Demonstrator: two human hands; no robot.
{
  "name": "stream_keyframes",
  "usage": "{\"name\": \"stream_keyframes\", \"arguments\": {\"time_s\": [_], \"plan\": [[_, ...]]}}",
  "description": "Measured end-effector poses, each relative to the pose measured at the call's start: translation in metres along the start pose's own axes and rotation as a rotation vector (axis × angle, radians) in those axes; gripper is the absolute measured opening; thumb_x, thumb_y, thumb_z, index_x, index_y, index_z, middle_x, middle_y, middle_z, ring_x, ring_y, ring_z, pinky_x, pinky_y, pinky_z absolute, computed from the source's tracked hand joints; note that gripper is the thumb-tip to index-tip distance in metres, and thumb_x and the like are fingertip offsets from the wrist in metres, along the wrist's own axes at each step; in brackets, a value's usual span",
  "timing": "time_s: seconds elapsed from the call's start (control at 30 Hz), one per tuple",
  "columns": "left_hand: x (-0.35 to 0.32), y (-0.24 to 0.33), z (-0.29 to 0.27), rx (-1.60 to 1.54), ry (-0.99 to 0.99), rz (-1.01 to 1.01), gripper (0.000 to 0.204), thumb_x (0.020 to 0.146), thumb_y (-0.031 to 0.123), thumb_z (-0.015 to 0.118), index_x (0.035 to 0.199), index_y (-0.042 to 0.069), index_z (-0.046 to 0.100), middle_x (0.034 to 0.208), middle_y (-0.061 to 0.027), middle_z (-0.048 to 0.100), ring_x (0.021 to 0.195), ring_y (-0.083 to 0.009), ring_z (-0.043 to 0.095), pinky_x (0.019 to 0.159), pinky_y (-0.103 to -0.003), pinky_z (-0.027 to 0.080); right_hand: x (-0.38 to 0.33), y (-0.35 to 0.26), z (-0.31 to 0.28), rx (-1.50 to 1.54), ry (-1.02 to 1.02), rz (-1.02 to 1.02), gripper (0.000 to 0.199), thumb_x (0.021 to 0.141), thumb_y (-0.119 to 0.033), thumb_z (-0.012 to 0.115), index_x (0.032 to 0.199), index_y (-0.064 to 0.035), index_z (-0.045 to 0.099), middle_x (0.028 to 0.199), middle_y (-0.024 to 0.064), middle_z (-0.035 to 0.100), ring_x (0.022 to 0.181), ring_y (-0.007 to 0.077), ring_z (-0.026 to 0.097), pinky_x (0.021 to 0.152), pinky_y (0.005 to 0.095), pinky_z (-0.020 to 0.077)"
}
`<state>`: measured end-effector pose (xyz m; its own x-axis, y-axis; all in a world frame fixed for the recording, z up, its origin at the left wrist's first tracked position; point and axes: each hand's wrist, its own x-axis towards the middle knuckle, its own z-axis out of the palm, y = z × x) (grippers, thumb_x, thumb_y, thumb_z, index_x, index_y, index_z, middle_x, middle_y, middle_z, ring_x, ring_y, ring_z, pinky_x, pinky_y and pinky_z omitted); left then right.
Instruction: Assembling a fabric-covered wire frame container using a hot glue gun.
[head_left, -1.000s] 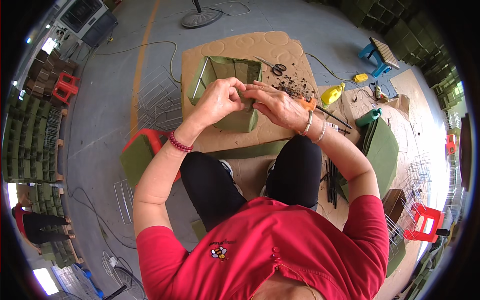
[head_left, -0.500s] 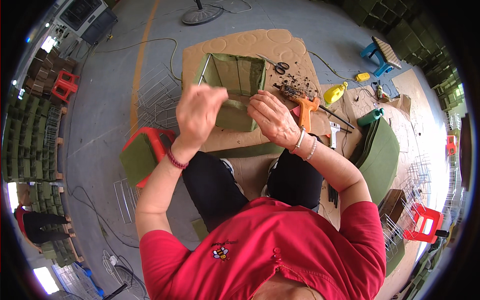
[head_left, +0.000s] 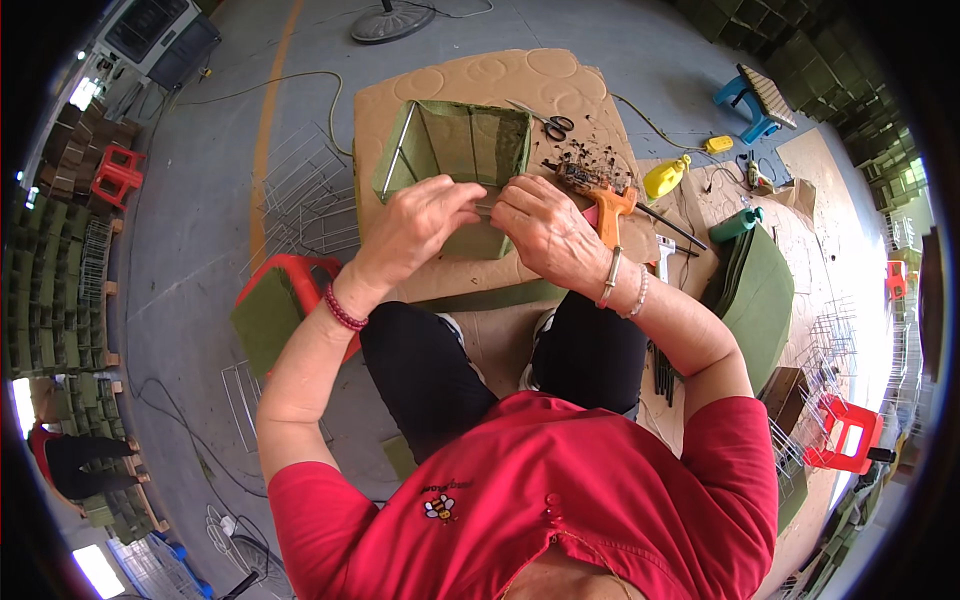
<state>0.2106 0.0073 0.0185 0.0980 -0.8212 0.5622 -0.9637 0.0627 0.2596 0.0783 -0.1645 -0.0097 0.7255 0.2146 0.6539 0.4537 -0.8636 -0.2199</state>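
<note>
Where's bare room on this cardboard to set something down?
A bare strip lies between the green box and the far edge of the cardboard. The right side is crowded: scissors, dark scraps, orange glue gun. Your left hand and right hand crowd the box's near side.

Two hands, one yellow bottle, one teal bottle

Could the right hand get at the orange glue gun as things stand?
Probably yes: the orange glue gun lies beside the right hand, with most of its handle uncovered, though the hand would likely have to draw back from the green box first.
</note>
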Motion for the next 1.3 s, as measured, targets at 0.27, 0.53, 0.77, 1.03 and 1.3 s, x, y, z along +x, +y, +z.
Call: {"name": "stream_keyframes", "arguments": {"time_s": [0.27, 0.53, 0.77, 1.03, 1.3], "plan": [[0.005, -0.001, -0.005, -0.24, -0.133, -0.134, 0.025, 0.084, 0.001, 0.069, 0.109, 0.001, 0.065, 0.089, -0.0111, 0.068, 0.077, -0.0223, 0.069, 0.069, -0.032, 0.055, -0.002, -0.022, 0.02, -0.333, 0.102, 0.017, 0.02, 0.074, -0.007, 0.06, 0.091, 0.0017, 0.06, 0.096, 0.0164, 0.062, 0.099, 0.0303, 0.063, 0.095, 0.0415, 0.049], [-0.034, -0.002, -0.013, 0.287, 0.35, 0.173, 0.027, 0.08, 0.0, 0.072, 0.107, 0.0, 0.068, 0.1, -0.0077, 0.072, 0.089, -0.0223, 0.07, 0.074, -0.032, 0.059, 0.001, 0.002, 0.01, -0.157, 0.003, 0.0, 0.017, 0.077, -0.009, 0.059, 0.092, 0.0, 0.058, 0.099, 0.0183, 0.067, 0.106, 0.0325, 0.063, 0.101, 0.0398, 0.0477], [-0.034, -0.006, 0.025, 0.335, 0.21, 0.229, 0.039, 0.077, 0.003, 0.065, 0.115, 0.001, 0.064, 0.108, -0.0093, 0.069, 0.099, -0.0251, 0.065, 0.084, -0.035, 0.057, 0.0, 0.033, -0.003, 0.014, -0.07, -0.082, 0.013, 0.081, -0.009, 0.057, 0.091, -0.0012, 0.06, 0.104, 0.0208, 0.068, 0.106, 0.0341, 0.065, 0.101, 0.0412, 0.0484], [-0.01, -0.001, 0.01, 0.086, 0.06, -0.044, 0.039, 0.077, 0.0, 0.071, 0.115, 0.002, 0.064, 0.085, -0.0091, 0.066, 0.081, -0.0228, 0.066, 0.068, -0.035, 0.055, 0.003, 0.037, -0.005, 0.051, -0.084, -0.092, 0.015, 0.079, -0.005, 0.066, 0.091, 0.0014, 0.059, 0.099, 0.0189, 0.069, 0.099, 0.0327, 0.066, 0.095, 0.0409, 0.051], [0.005, -0.001, -0.007, -0.195, -0.136, -0.341, 0.033, 0.083, 0.003, 0.071, 0.115, 0.004, 0.068, 0.086, -0.0132, 0.07, 0.077, -0.0243, 0.07, 0.069, -0.033, 0.054, 0.013, 0.013, 0.007, -0.15, -0.054, -0.051, 0.027, 0.083, -0.012, 0.064, 0.105, 0.0039, 0.06, 0.107, 0.021, 0.067, 0.105, 0.0356, 0.065, 0.097, 0.043, 0.05]]}}
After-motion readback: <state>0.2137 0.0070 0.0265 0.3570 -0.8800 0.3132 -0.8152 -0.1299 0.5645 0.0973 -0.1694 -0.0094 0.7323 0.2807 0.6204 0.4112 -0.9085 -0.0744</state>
